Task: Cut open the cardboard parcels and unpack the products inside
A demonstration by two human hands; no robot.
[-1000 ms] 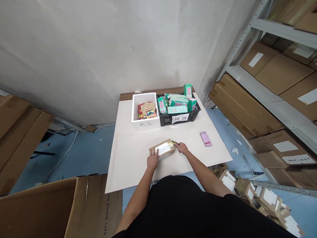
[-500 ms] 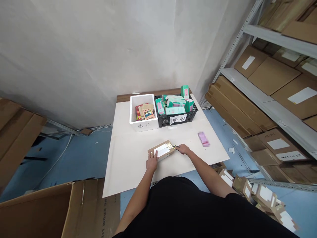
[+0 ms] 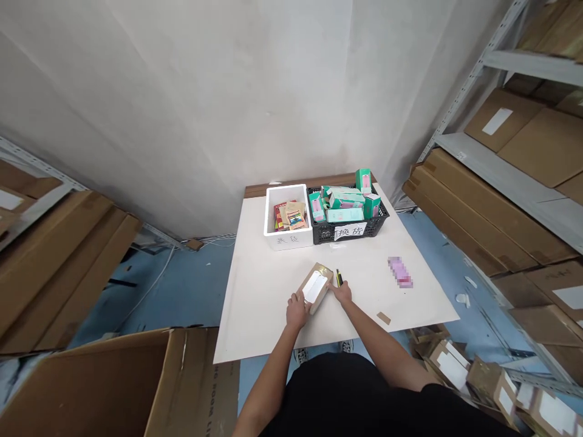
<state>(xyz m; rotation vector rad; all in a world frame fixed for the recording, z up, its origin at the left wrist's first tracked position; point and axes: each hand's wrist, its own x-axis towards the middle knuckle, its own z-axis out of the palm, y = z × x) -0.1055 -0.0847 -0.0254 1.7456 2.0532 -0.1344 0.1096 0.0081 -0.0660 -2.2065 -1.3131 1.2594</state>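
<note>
A small brown cardboard parcel (image 3: 316,284) with a white label lies on the white table (image 3: 264,297), now turned end-on to me. My left hand (image 3: 296,309) rests on its near left corner, fingers curled against it. My right hand (image 3: 341,293) sits at the parcel's right side, closed round a yellow and black utility knife (image 3: 339,278) whose tip points away from me.
A white foam box (image 3: 288,218) of flat packets and a black crate (image 3: 350,212) of green boxes stand at the table's far edge. A pink item (image 3: 399,271) and a strip of brown tape (image 3: 383,317) lie to the right. Cardboard cartons (image 3: 113,382) and shelving (image 3: 514,182) surround the table.
The parcel has been rotated from lying crosswise to pointing away from me. My right hand with the knife moved to its right long side. The camera view shifted left.
</note>
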